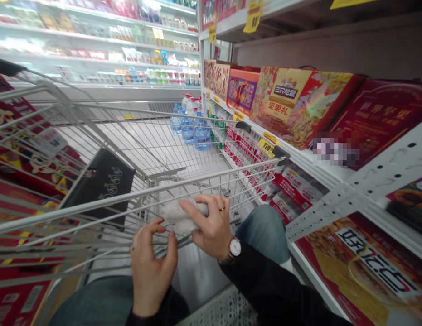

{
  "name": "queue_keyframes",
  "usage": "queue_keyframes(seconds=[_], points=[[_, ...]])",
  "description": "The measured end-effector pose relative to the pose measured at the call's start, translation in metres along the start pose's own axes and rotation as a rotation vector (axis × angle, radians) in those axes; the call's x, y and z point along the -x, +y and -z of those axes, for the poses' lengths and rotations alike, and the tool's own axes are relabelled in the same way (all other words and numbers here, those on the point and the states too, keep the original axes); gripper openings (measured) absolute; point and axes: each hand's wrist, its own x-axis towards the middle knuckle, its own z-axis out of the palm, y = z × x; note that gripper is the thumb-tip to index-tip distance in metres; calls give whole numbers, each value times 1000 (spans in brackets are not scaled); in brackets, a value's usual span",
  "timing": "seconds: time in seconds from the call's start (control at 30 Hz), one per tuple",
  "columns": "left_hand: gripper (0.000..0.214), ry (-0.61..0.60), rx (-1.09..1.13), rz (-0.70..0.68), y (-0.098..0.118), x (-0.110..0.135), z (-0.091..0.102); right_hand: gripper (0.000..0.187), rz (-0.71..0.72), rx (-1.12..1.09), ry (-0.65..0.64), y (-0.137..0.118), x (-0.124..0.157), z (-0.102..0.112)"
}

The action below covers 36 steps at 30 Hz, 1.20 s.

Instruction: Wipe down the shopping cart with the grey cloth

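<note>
- Well, the fingers of your right hand [212, 225] are gripping a white, crumpled cloth [175, 217], with the thumb and forefinger lying over it.
- Your left hand [151, 262] is curving its fingers, and the thumb is standing apart from the forefinger, with a gap between; whether a fingertip is touching the cloth, I cannot tell.
- The cloth is sitting between your two hands, below the upper bar of the shopping cart [163, 188]; I cannot tell whether it is wrapping around a wire.
- On your right side, you are wearing a ring [222, 209] and a wristwatch [235, 247], and a dark sleeve is covering the forearm.
- Your knee [261, 231], in blue jeans, is showing beside the right wrist.
- A black panel [95, 192] is leaning inside the cart, to the left of the hands.
- Farther out, to the right, gift boxes [282, 99] are standing on a white shelf, above packed bottles.
- Large water bottles [201, 133] are standing on the floor, beyond the cart.
- At the back, a bright refrigerated case [112, 38] is displaying many small packages.
</note>
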Motion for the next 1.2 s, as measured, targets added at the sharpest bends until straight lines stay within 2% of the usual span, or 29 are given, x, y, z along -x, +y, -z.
queue_keyframes(seconds=[0.1, 0.27, 0.33, 0.4, 0.53, 0.6, 0.7, 0.83, 0.93, 1.07, 1.13, 1.2], points=[[19, -3, 0, 1, 0, 0, 1, 72, -17, -5, 7, -4, -5, 1], [19, 17, -14, 11, 2, -1, 1, 71, -51, -28, -89, 13, 34, -26], [19, 18, -13, 13, 2, -1, 0, 71, -73, -27, -114, 18, 42, -29], [19, 18, -20, 12, 1, -1, 0, 72, -74, -29, -103, 16, 36, -23], [19, 16, -37, 3, 0, -1, 3, 73, -24, -49, -3, 5, 4, -3], [18, 0, -38, 6, -1, 0, 5, 72, -3, -55, 30, 3, -3, -1], [18, -29, -44, 21, -3, 0, 8, 70, -5, -49, 7, 8, 10, -12], [17, -43, -35, 35, -7, -1, 12, 69, -49, -33, -119, 14, 30, -23], [19, -40, -43, 53, -11, -2, 16, 70, -46, -54, -131, 6, 18, -12], [22, -28, -63, 74, -17, -1, 21, 72, -27, -91, -44, -6, -6, 4], [22, -24, -68, 75, -19, 0, 23, 73, -44, -107, -51, -5, -3, -1], [22, -11, -81, 74, -19, 1, 22, 74, -57, -113, -98, 1, 14, -15]])
